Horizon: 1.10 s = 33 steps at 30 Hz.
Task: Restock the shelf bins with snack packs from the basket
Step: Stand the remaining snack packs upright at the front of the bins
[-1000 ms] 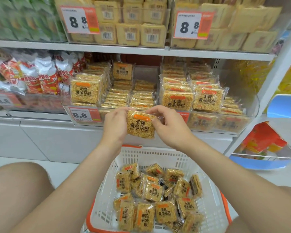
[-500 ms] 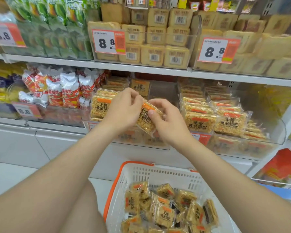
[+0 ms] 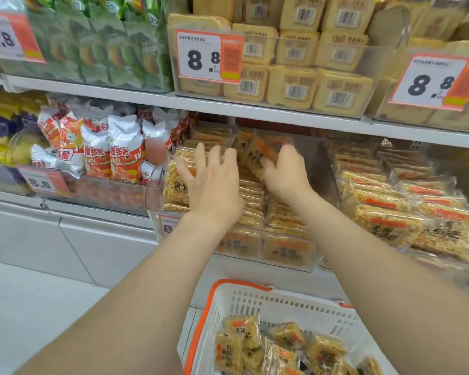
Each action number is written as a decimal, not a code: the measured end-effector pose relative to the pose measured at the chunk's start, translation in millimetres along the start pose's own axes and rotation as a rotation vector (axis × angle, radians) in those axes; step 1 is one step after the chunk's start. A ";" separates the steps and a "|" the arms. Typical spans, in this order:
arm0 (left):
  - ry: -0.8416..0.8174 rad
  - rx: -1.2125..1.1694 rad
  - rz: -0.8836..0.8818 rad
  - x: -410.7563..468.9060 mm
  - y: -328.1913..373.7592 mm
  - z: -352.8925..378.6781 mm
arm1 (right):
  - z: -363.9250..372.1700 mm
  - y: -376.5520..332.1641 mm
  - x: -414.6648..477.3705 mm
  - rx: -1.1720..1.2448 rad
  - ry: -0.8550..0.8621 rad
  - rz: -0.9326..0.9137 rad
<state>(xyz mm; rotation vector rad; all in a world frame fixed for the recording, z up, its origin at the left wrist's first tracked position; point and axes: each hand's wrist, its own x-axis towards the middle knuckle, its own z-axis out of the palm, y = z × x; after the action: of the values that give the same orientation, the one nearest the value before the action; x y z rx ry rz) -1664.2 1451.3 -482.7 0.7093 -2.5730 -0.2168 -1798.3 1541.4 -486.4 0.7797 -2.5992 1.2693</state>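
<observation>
Clear plastic shelf bin (image 3: 152, 197) holds stacked golden rice-cracker packs (image 3: 251, 201), with room at its back right. White orange-rimmed plastic basket (image 3: 282, 303) below holds loose packs (image 3: 229, 353). Left hand (image 3: 213, 185) is spread open at the stack; right hand (image 3: 286, 175) grips one tilted pack (image 3: 256, 155) over it.

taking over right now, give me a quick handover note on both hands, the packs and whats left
Left hand: open, fingers spread over the upright packs at the left of the clear shelf bin.
Right hand: grips one snack pack, tilted, inside the same bin above the middle rows; not yet let go.
Basket: below the shelf, with many loose packs of the same kind in it.
Done: bin partly stocked.
Left: seat this pack in the bin, then probably keep feeding packs from the basket.
</observation>
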 end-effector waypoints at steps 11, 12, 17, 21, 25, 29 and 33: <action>0.109 0.067 -0.029 6.8 -4.7 9.5 | 12.2 -0.1 46.4 -0.285 -0.069 -0.040; 0.110 0.070 -0.027 6.3 -5.6 9.6 | 15.5 -0.2 44.0 -0.322 -0.042 -0.021; 0.105 0.072 -0.013 6.4 -6.8 10.4 | 34.2 6.0 33.3 -0.415 -0.051 0.007; 0.071 0.072 -0.020 6.1 -3.7 10.1 | 30.8 -3.4 41.2 -0.424 -0.052 -0.001; 0.056 0.063 -0.036 6.5 -3.1 7.3 | 27.7 -1.4 37.0 -0.362 -0.215 0.003; 0.059 0.034 -0.020 5.3 -3.2 2.3 | 12.6 -0.8 26.7 -0.466 -0.180 0.026; 0.178 0.001 0.102 1.8 -4.2 -4.2 | -1.0 -20.7 -9.0 -0.493 0.065 -0.157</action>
<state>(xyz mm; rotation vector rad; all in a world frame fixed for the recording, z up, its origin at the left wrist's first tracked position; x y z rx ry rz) -1661.7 1446.7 -479.5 0.5689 -2.4315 -0.1138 -1780.1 1535.2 -474.6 0.8035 -2.5701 0.5617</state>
